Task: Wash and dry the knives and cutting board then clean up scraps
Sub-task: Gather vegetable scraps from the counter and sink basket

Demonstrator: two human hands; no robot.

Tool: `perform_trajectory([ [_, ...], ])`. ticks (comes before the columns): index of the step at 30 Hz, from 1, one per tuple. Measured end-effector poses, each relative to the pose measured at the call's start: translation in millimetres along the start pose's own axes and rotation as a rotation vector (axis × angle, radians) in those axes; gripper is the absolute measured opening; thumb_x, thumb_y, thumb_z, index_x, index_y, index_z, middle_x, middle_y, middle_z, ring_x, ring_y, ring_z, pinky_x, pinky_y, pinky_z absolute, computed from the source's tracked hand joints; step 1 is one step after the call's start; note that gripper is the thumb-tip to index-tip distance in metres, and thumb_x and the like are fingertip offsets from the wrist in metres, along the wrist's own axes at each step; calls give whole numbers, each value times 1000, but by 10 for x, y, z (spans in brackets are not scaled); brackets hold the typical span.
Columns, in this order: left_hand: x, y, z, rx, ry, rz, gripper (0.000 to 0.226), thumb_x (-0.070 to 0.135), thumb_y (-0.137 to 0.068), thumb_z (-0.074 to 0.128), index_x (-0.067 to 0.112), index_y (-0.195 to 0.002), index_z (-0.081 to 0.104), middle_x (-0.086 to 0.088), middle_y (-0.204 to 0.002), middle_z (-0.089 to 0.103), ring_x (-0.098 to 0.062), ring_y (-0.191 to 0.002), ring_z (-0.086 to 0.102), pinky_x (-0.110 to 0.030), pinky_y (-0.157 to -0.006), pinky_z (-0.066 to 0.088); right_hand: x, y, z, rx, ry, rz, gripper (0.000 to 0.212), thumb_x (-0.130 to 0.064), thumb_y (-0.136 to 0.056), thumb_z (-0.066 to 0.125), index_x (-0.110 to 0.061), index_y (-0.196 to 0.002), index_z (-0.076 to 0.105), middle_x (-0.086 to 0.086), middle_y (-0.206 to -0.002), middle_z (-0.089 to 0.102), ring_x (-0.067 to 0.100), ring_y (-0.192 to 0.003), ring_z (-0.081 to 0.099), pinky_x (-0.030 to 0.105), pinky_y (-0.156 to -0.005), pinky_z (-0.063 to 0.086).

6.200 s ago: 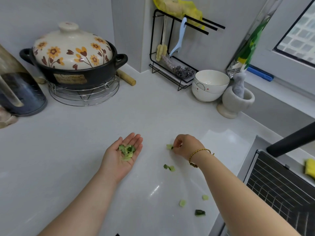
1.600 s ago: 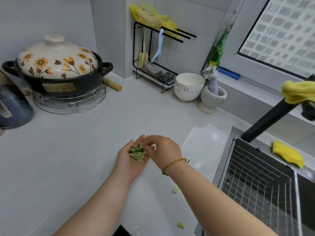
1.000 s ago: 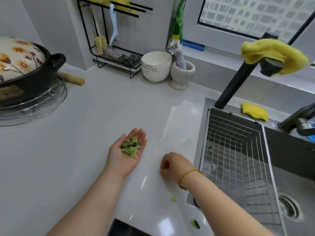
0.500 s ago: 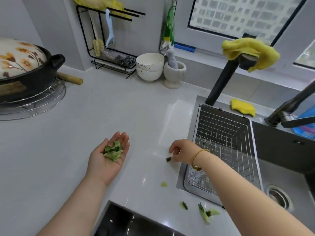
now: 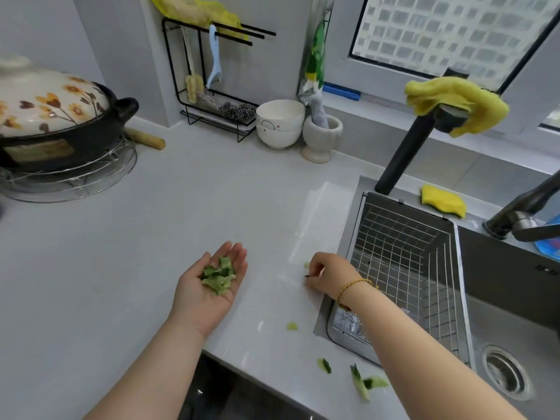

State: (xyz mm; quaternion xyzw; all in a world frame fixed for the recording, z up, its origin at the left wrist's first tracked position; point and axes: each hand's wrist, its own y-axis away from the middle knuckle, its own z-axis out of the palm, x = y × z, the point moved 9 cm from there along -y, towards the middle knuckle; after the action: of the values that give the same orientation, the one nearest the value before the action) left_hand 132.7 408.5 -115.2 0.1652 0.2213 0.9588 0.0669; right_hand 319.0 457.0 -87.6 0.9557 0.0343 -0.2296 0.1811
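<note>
My left hand (image 5: 209, 291) lies palm up over the white counter (image 5: 121, 253), fingers straight, carrying a small heap of green vegetable scraps (image 5: 218, 278). To its right, by the sink's edge, my right hand (image 5: 328, 272) has its fingers curled and pinches a small dark scrap (image 5: 308, 276) on the counter. A pale scrap (image 5: 307, 264) lies just above its fingertips. More loose scraps lie near the front edge: one (image 5: 292, 326), another (image 5: 325, 365) and a longer piece (image 5: 365, 383). No knife or cutting board is in view.
A wire basket (image 5: 403, 268) sits in the sink (image 5: 509, 313) on the right, under a black tap (image 5: 403, 153) draped with a yellow cloth (image 5: 454, 101). A flowered pot (image 5: 54, 122), rack (image 5: 212, 86), bowls (image 5: 280, 124) and mortar (image 5: 321, 137) stand at the back.
My right hand has dropped scraps into my left palm, then moved right to the counter by the sink, where it now pinches another scrap. The view has swung right toward the sink.
</note>
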Motion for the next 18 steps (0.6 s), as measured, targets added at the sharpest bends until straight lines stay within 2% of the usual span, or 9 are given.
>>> perform_trajectory([
  [1,1,10,-11,14,12,4,50,18,-94,41,0,-61,73,-13,-76,71,-23,-66,71,-32,-59,58,62,-7,-62,49,-70,26,34,-10,-82,59,-25,-60,38,-5,-73,47,16,-74,45,20,-64,34],
  [3,-5,75,68,-28,-10,-26,17,12,-73,71,-2,-64,74,-15,-79,71,-24,-69,71,-33,-59,59,194,-27,-169,114,-191,84,28,-9,-83,60,-22,-64,44,-9,-68,45,14,-70,46,21,-62,36],
  [5,-8,93,91,-28,-31,-38,36,6,-35,89,-3,-66,74,-16,-81,72,-26,-71,72,-35,-58,59,222,-57,-223,121,-264,97,14,-9,-83,62,-16,-78,51,-9,-68,44,14,-72,47,20,-61,38],
  [6,-8,50,34,-28,-33,-28,28,8,-43,86,-3,-65,74,-16,-81,72,-26,-71,72,-34,-57,59,198,-76,-218,105,-264,95,11,-10,-83,62,-14,-87,53,-9,-69,44,13,-70,47,18,-58,38],
  [7,-13,79,58,-13,-35,-31,13,11,-65,74,-2,-63,74,-15,-79,71,-25,-69,71,-33,-56,59,162,-102,-196,85,-248,89,14,-11,-84,62,-14,-94,54,-9,-70,44,11,-68,46,15,-55,36],
  [9,-14,44,13,10,-30,-14,47,17,-92,43,-1,-61,73,-14,-75,71,-24,-66,71,-32,-57,59,83,-165,-124,39,-158,84,20,-14,-84,61,-13,-104,55,-9,-73,45,12,-73,47,15,-54,35],
  [11,-15,53,16,31,-23,-6,56,20,-96,36,-1,-60,73,-14,-74,71,-23,-65,71,-33,-59,58,38,-221,-58,-2,-61,93,26,-15,-84,60,-11,-110,56,-4,-86,49,14,-83,47,19,-64,38],
  [14,0,52,51,27,-62,0,51,17,-93,39,-1,-59,73,-14,-74,71,-23,-65,71,-33,-59,58,-16,-271,-39,-60,48,93,26,-14,-84,60,-7,-109,59,4,-100,52,19,-92,52,24,-80,43],
  [18,24,79,90,28,-73,7,38,16,-80,47,-1,-59,73,-14,-74,71,-23,-65,71,-32,-55,58,-53,-283,-36,-133,127,93,12,-16,-86,59,-11,-96,62,5,-100,54,16,-90,48,25,-82,43],
])
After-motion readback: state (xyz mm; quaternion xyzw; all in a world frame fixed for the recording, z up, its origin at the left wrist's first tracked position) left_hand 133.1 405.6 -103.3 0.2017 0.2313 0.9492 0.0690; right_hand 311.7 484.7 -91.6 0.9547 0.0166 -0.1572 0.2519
